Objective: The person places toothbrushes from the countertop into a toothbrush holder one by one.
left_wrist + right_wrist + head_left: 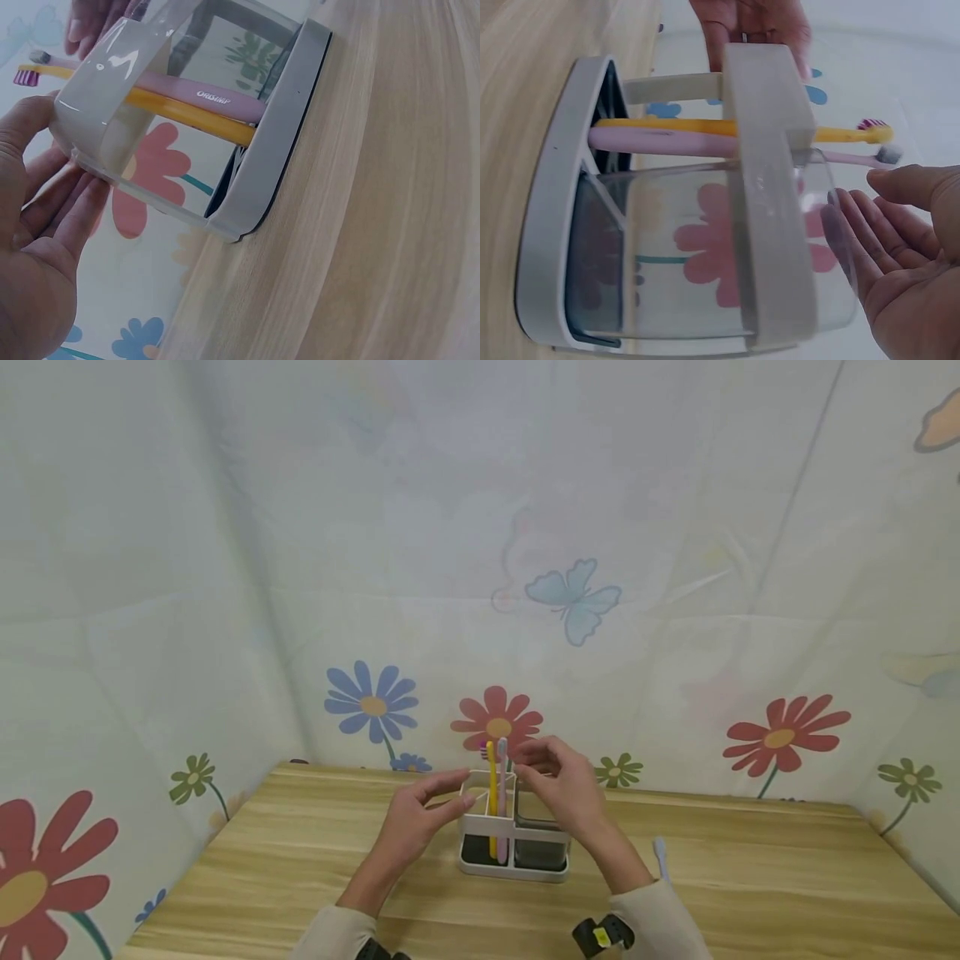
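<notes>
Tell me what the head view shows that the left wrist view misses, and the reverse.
Only the head view shows the white toothbrush lying on the wooden table and the right hand whole. Only the left wrist view shows lettering on the pink toothbrush. Both show the yellow toothbrush, the grey plastic holder and the left hand at its side.

2 toothbrushes block the holder's left slot.

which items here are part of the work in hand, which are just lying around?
In play:
- toothbrush holder, left hand touching its side
- yellow toothbrush and pink toothbrush, standing in it
- clear cup in its other compartment, right hand at its top

Lying about:
- white toothbrush flat on the wooden table, right of the holder
</notes>
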Tool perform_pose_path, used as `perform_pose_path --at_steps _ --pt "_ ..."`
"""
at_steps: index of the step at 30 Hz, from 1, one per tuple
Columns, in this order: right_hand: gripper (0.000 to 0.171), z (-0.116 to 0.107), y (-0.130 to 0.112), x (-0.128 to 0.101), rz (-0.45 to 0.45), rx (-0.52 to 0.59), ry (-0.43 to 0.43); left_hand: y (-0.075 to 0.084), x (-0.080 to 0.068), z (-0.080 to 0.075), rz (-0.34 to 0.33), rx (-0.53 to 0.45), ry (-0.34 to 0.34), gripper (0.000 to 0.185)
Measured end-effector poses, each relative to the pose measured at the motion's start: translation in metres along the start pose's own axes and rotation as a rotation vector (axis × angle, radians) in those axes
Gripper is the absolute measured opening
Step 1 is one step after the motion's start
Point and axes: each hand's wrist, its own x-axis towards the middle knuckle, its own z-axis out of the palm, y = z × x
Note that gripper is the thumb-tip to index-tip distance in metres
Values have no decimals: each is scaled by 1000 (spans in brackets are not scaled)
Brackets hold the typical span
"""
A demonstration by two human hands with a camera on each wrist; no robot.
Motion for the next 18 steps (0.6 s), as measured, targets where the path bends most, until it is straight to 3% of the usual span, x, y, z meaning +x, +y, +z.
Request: perform_pose_path --at_steps 10,18 --pt "28 -16 -10 -1 -45 102 25 -1 0 -4 6 -24 -13 40" --pt "27 -32 -20 -4 -162 157 54 1 0 -3 -6 -35 -27 40"
